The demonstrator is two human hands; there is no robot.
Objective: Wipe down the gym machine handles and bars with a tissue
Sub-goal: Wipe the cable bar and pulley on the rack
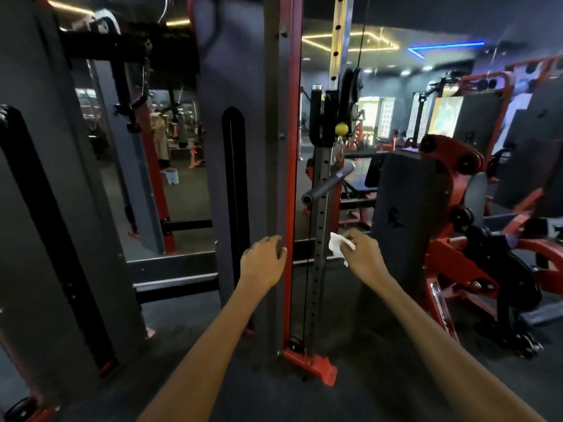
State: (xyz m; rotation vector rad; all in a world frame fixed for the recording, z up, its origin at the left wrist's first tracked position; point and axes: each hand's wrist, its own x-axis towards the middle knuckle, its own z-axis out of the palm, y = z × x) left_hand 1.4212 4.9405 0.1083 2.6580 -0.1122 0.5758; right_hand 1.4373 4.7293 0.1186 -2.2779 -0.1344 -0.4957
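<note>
A tall grey steel cable machine with red upright posts (pixel 288 147) fills the middle of the view, its red foot bolted at the dark rubber floor (pixel 350 400). To its left stand broad grey weight-stack shrouds with long black slots (pixel 233 190), and behind them a mirror shows more of the gym. To the right sits a red and black plate-loaded machine with a dark grey pad (pixel 408 214). Just right of the red post runs a slim grey perforated adjustment column (pixel 320 226), with a thin black cable beside it and a black sliding carriage higher up. A short dark grey round bar handle (pixel 327 185) sticks out from that column, slanting up to the right, and a small yellow ball stopper (pixel 341 128) hangs near the carriage.

Both bare forearms reach forward from the bottom of the view. The left hand (pixel 263 258) rests against the red post, fingers loosely bent around its edge, with nothing else in it. The right hand (pixel 361 249) pinches a crumpled white tissue (pixel 338 246) between thumb and fingertips, the rest of its fingers curled. The tissue sits just right of the perforated column, well below the bar handle; whether it touches the column cannot be told.
</note>
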